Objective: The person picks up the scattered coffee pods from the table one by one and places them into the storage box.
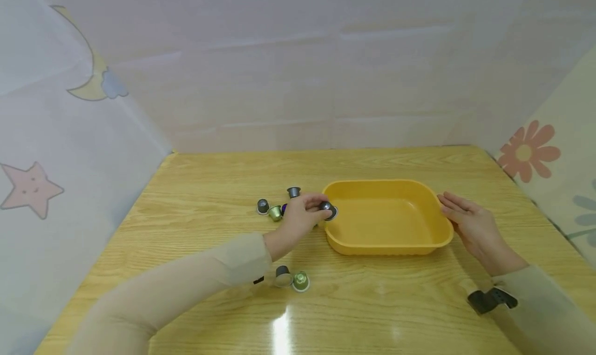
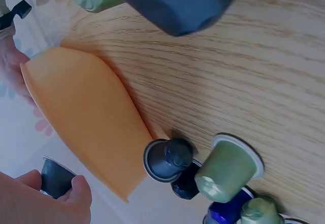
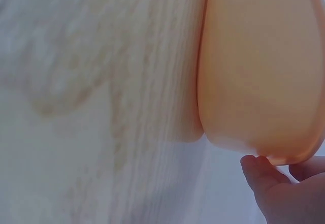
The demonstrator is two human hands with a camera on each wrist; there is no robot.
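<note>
My left hand (image 1: 300,218) pinches a dark coffee capsule (image 1: 328,210) between thumb and fingers at the left rim of a yellow plastic tub (image 1: 384,250). In the left wrist view the same dark capsule (image 2: 55,177) shows above the tub's edge. My right hand (image 1: 479,233) rests against the tub's right end, its fingers fairly straight; the right wrist view has its fingertips (image 3: 249,164) touching just under the rim. Beside the left hand lie several capsules, among them a dark one (image 1: 263,206) and a green one (image 1: 275,213), partly hidden by the hand.
Nearer me on the wooden table (image 1: 209,313), a grey capsule (image 1: 282,276) and a green capsule (image 1: 301,281) lie side by side under the left forearm. Another dark capsule (image 1: 294,191) stands behind the left hand. Pale printed wall sheets (image 1: 279,75) enclose the table.
</note>
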